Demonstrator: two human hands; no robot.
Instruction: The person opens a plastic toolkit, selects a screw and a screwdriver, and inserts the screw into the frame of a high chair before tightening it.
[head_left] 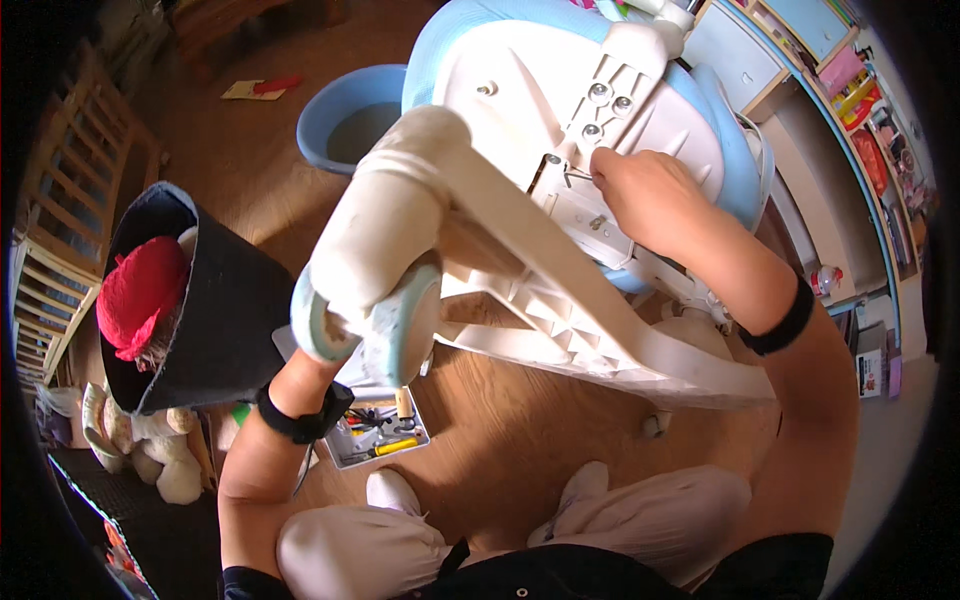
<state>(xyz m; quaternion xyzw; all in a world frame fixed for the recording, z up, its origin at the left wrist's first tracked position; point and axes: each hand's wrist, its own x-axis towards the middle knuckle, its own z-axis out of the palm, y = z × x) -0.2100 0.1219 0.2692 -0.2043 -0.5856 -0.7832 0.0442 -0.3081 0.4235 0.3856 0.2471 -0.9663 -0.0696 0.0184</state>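
Probably child's bedroom: crib [60,230], plush toy [150,450].

A white plastic chair base [560,290] with a pale blue seat shell [720,130] and pale blue wheels [400,325]. A light blue basin [350,115] on a brown wood-grain floor [500,440]. A black fabric bin [215,300] holds bright red yarn [140,290]. A grey tray [378,432] contains a yellow-handled tool.
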